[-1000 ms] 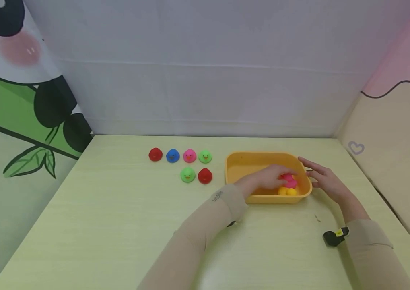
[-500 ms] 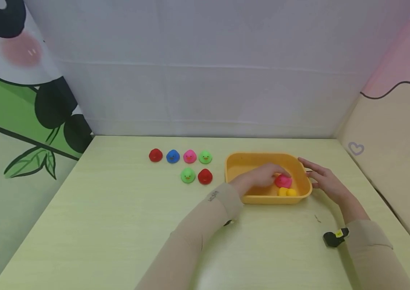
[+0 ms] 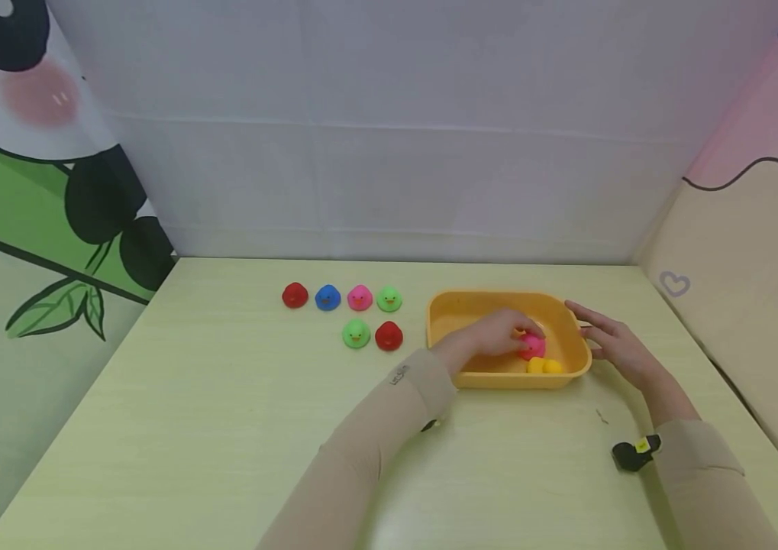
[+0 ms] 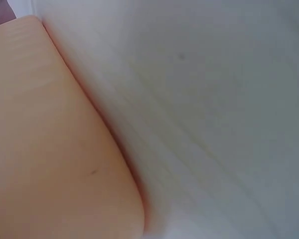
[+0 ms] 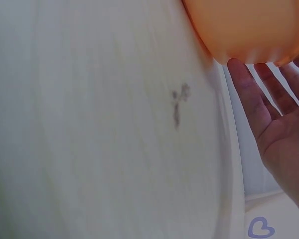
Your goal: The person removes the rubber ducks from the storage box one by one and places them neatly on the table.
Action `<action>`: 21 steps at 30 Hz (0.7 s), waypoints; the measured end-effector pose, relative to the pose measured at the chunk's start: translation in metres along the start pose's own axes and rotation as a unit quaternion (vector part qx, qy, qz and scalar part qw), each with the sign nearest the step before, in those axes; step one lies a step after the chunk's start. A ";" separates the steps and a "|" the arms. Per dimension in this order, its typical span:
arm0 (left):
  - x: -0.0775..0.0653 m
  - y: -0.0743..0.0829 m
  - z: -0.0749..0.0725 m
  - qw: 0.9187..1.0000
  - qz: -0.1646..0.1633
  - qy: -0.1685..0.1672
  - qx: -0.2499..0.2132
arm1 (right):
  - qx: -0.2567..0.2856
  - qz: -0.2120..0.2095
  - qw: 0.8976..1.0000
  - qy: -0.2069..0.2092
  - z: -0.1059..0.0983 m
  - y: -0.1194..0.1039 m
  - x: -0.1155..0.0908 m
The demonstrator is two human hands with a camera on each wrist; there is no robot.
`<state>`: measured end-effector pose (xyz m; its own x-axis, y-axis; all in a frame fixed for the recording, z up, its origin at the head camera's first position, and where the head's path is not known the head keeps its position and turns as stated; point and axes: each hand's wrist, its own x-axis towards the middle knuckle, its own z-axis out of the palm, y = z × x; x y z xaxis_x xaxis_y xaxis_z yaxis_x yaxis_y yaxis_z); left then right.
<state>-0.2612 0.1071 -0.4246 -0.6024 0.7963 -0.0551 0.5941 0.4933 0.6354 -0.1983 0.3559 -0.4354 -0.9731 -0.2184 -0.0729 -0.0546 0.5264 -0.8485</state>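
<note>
My left hand (image 3: 501,332) reaches into an orange-yellow plastic tray (image 3: 478,304) and pinches a pink rubber duck (image 3: 534,348) with its fingertips. Beside that duck, at the tray's near wall, lies a yellow rubber duck (image 3: 543,367). The outside of the tray (image 4: 65,129) fills the left of the left wrist view, where the left fingers do not show. At the tray's right end my right hand (image 3: 618,344) rests its spread fingertips against the outer wall. In the right wrist view the right hand (image 5: 284,124) has extended fingers touching the tray's end.
Left of the tray, a back row holds a red duck (image 3: 295,295), a blue duck (image 3: 328,298), a pink duck (image 3: 359,298) and a green duck (image 3: 389,299). In front sit another green duck (image 3: 356,334) and red duck (image 3: 389,336). A fabric wall (image 3: 402,191) stands behind the table.
My left hand has shifted a little left inside the tray, and the pink duck has moved left with it. The right hand stays against the tray's end.
</note>
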 end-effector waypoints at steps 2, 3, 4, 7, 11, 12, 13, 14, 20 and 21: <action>0.000 -0.001 0.001 1.000 0.004 0.003 0.000 | 0.001 -0.002 1.000 -0.003 0.000 0.000 0.000; 0.000 -0.001 0.001 1.000 0.004 0.004 0.000 | 0.002 -0.003 1.000 -0.002 0.000 0.000 0.000; 0.000 -0.001 0.001 1.000 0.004 0.005 -0.004 | 0.000 -0.006 1.000 -0.004 0.000 0.000 0.000; 0.000 -0.001 0.001 1.000 -0.002 0.006 -0.018 | 0.002 -0.010 1.000 -0.008 0.000 0.000 0.000; 0.000 0.000 0.000 1.000 -0.009 0.005 -0.027 | 0.005 -0.011 1.000 -0.010 0.000 0.000 0.001; -0.001 0.000 0.000 1.000 -0.008 0.006 -0.023 | 0.006 -0.010 1.000 -0.010 0.000 0.000 0.001; -0.001 0.000 0.000 1.000 -0.008 0.007 -0.019 | 0.007 -0.010 1.000 -0.010 0.000 0.000 0.001; -0.001 0.000 0.000 1.000 -0.007 0.007 -0.017 | 0.008 -0.009 1.000 -0.011 0.000 0.000 0.002; -0.002 -0.001 -0.001 0.999 -0.017 0.015 -0.031 | 0.012 -0.005 1.000 -0.013 0.001 -0.001 0.002; -0.003 -0.001 -0.001 0.999 -0.021 0.017 -0.038 | 0.012 -0.005 1.000 -0.013 0.001 -0.001 0.001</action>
<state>-0.2605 0.1041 -0.4241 -0.6450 0.7620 -0.0579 0.5259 0.4976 0.6898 -0.1994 0.3543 -0.4347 -0.9663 -0.2453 -0.0783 -0.0584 0.5051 -0.8611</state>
